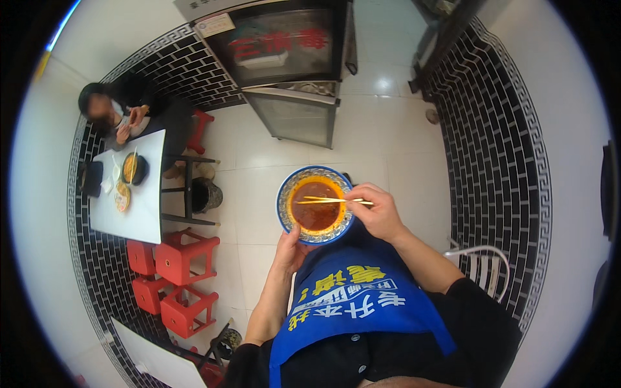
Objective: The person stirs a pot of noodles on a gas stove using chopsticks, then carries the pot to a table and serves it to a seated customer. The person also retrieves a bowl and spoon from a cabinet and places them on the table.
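Note:
My left hand (292, 251) holds a patterned bowl with a blue rim (315, 237) from below, its thumb over the near left edge. Reddish-brown, oily liquid (315, 216) fills the bowl's middle, with an orange ring around it. In my right hand (372, 208), at the bowl's right side, is a pair of light chopsticks (324, 199); their tips lie over the liquid. The bowl is held in front of my blue apron (349, 286), which bears writing.
A person (131, 114) sits at a white table (145, 208) with bowls at the left. Red stools (182, 262) and a bin (206, 194) stand nearby. Ahead is a glass-door cabinet (291, 116) with its lower door ajar. A white chair (485, 271) is by the right tiled wall.

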`<state>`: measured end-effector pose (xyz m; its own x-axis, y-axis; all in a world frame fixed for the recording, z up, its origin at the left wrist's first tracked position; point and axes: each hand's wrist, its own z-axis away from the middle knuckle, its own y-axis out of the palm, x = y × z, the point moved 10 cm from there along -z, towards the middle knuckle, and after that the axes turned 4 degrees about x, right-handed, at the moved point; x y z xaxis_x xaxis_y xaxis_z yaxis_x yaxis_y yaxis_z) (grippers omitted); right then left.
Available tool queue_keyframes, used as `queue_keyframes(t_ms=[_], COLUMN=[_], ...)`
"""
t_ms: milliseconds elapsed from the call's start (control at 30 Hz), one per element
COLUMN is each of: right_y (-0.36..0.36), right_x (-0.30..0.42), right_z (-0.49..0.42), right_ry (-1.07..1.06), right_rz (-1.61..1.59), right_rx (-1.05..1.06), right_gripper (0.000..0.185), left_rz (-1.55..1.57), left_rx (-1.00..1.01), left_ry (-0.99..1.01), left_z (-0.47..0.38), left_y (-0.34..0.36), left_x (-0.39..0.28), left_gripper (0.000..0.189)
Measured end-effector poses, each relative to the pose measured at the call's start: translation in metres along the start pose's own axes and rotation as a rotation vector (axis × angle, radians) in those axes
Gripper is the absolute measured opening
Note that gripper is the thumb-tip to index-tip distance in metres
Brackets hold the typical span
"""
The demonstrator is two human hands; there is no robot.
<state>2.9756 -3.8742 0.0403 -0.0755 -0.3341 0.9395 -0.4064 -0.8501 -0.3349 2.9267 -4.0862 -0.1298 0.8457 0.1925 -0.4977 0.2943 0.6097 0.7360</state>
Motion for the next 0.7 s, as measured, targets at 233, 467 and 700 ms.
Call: queue_keyframes(t_ms=[233,467,700], right_y=[-0.061,-0.112,-0.259], right_x=[-0.026,-0.013,-0.062], right_z=[-0.048,-0.117,-0.162], right_ry=[-0.047,-0.248,-0.169], right_rz=[0.085,0.074,0.090], right_rx=[-0.072,0.260,0.196], right_gripper=[0.011,0.016,0.013], left_rz=[-0.025,0.015,0.069], left_rx=[0.052,0.000,0.009], left_ry=[-0.001,0.067,0.077], left_z=[-0.062,-0.149,-0.253], left_y=[0.051,0.132,0.219], left_x=[-0.017,-0.009,0.000], left_gripper=[0.059,0.059,0.068])
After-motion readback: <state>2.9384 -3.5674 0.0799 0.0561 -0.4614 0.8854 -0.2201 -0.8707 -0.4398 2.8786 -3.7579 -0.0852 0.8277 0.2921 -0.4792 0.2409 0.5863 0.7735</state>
